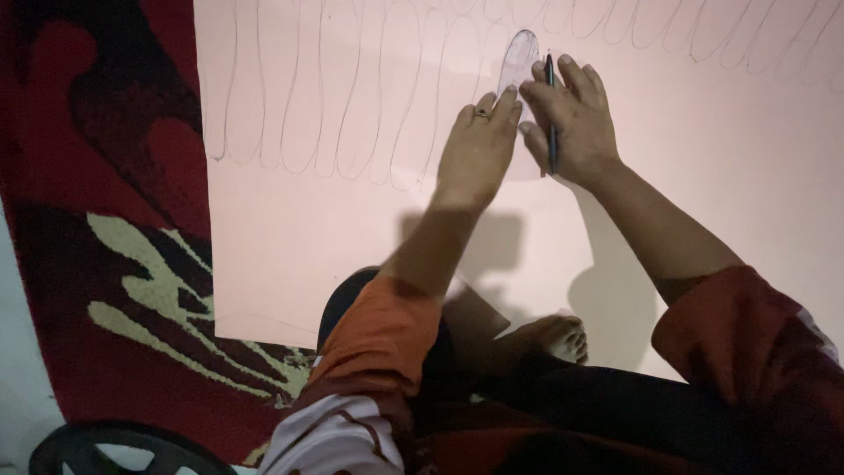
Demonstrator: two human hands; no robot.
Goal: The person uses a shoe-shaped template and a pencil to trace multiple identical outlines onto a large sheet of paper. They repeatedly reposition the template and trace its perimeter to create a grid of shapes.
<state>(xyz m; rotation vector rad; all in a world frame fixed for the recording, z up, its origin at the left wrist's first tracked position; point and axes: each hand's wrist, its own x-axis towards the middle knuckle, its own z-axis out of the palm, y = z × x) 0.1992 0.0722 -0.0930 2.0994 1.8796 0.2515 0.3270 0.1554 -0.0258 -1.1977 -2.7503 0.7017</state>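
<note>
The left hand [479, 151] lies flat, fingers together and stretched forward, pressing down on a thin elongated template [517, 63] — it grips nothing, only holds the piece against the pale pink sheet [352, 246]; a ring [482, 113] sits on one finger. The template's rounded tip shows just beyond the fingertips, the rest hidden under both hands. Just beside it, touching at the fingers, the right hand [571, 123] is closed around a dark pen [551, 114], which runs along the hand with its tip pointing away from the wrist, at the template's edge. Beyond and to the left of the left hand, a row of drawn looping outlines [308, 97] crosses the sheet; the sheet rests on a red patterned carpet [114, 264]. Near the person's lap, below both wrists, a bare foot [563, 339] rests on the sheet; orange sleeves [378, 339] cover the forearms — a dark round object [123, 449] sits far behind the left elbow.
</note>
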